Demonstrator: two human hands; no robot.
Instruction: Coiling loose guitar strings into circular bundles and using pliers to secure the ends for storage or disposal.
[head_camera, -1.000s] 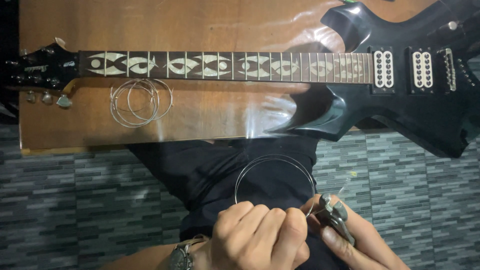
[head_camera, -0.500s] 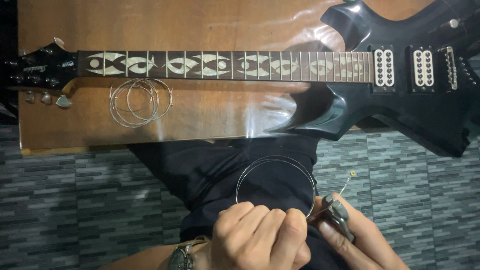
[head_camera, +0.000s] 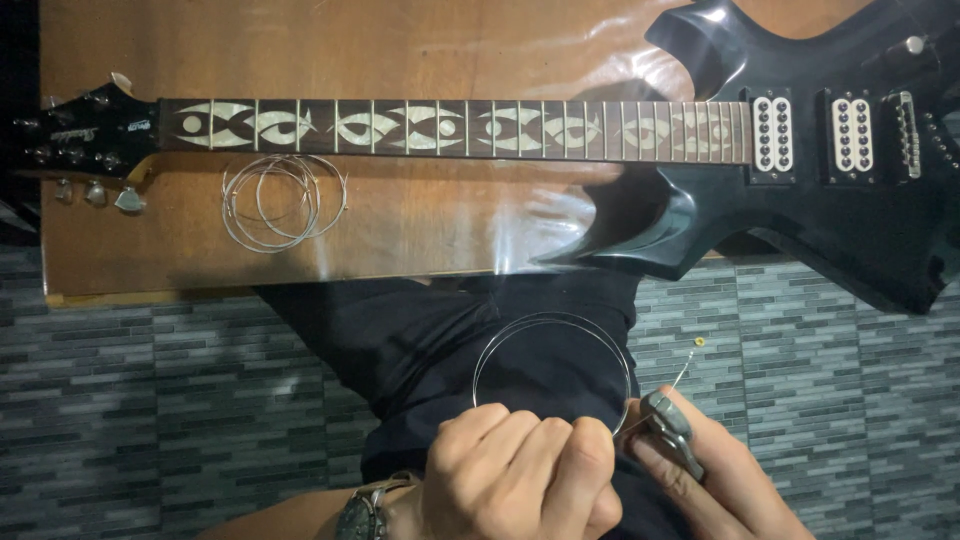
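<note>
Gripping a coiled guitar string (head_camera: 552, 372), the left hand (head_camera: 515, 472) sits at the bottom centre of the frame, its fingers curled into a fist around the lower part of the loop. The loop stands up above the knuckles, in front of the person's dark trousers (head_camera: 440, 340). Just beside it, at the lower right, the right hand (head_camera: 715, 480) is closed around a small grey metal tool (head_camera: 672, 430), which touches the string where its loose end runs off. That end slants up to the right and finishes in a small yellow ball (head_camera: 699, 343), seen against the grey tiled floor (head_camera: 150, 400). A wristwatch (head_camera: 362, 512) shows on the left wrist. Across the top of the frame a black electric guitar (head_camera: 800, 170) lies on a wooden table (head_camera: 420, 50), headstock (head_camera: 85, 135) at the upper left. A bundle of coiled strings (head_camera: 283, 200) lies on the table just below the neck.
</note>
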